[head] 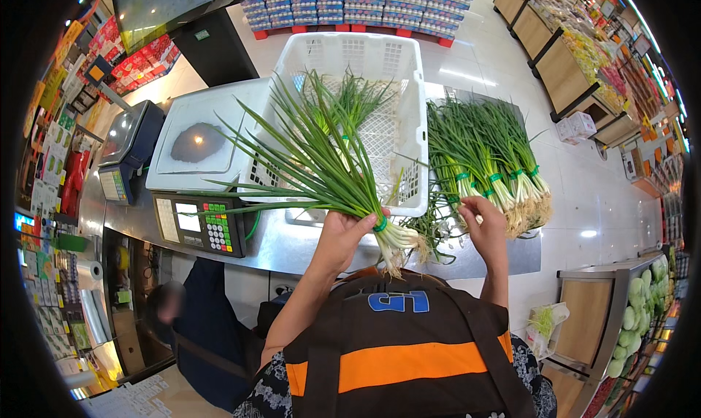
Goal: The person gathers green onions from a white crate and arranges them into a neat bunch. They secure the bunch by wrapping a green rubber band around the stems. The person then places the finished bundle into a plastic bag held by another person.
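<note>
My left hand point(345, 237) grips a bunch of spring onions point(334, 171) near its green tie. The white bulbs and roots point towards my apron, and the long leaves spread over the crate and the scale's edge. Behind this bunch, a white plastic crate point(421, 160) contains more tied spring onions point(358, 103). My right hand point(487, 226) is raised with curled fingers beside the row of tied bunches point(487, 160) on the right; whether a thin leaf is pinched there is unclear. Loose green leaves point(435, 226) lie on the metal table point(509, 259) between my hands.
A digital scale point(191, 144) with a keypad stands left of the crate, and a second scale point(123, 144) is beyond it. At lower left, a person in dark clothing point(208, 330) bends beside the counter. Stacked cartons point(356, 2) on red pallets stand ahead.
</note>
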Demonstrator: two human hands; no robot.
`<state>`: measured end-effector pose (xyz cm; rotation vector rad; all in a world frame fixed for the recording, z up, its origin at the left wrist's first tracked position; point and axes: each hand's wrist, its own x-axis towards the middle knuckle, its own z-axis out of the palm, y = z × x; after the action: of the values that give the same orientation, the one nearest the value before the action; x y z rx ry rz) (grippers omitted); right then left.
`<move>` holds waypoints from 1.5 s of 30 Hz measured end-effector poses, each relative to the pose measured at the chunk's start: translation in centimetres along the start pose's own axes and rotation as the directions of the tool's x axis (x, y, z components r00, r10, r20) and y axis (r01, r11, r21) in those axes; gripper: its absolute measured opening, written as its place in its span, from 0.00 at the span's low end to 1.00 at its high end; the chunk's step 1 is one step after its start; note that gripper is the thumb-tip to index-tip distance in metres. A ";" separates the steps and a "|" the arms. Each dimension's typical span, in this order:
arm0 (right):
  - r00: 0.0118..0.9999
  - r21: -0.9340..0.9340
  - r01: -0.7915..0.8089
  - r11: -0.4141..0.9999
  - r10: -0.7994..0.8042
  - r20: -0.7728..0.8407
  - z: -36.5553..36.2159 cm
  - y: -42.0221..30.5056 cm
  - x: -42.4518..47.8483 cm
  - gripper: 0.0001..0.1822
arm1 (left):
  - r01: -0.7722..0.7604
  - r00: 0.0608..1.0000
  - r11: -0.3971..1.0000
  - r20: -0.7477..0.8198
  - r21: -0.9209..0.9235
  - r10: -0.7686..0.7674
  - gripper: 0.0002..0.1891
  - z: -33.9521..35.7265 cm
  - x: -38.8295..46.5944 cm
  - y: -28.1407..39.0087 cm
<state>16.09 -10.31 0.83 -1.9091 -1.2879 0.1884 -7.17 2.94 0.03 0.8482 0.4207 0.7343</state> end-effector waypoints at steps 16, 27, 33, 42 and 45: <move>0.934 0.298 0.332 0.895 -0.356 0.029 5.6 -10.2 2.4 0.09 | 0.116 0.992 0.992 -0.044 -0.055 -0.118 0.18 1.2 -1.4 0.4; 0.968 0.306 0.215 0.927 -0.244 0.061 5.0 -10.4 1.9 0.10 | 0.157 0.986 0.956 -0.021 -0.248 -0.168 0.33 1.6 -1.2 0.3; 0.949 0.219 0.297 0.929 -0.312 0.035 5.4 -10.3 1.8 0.10 | 0.047 0.997 0.992 -0.056 -0.119 -0.054 0.30 1.9 -1.0 -0.3; 0.973 0.471 0.121 0.874 -0.199 0.119 5.9 -8.8 1.8 0.06 | 0.032 0.989 0.989 -0.136 -0.146 -0.052 0.13 1.5 -0.4 0.3; 0.927 0.488 0.280 0.827 -0.366 0.087 5.9 -8.4 1.7 0.06 | 0.028 0.987 0.991 -0.156 -0.128 -0.048 0.14 1.8 -0.5 0.4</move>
<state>7.81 -4.40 3.22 -1.2611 -1.5052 0.4583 -6.58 1.85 1.42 0.6645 0.5266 0.7877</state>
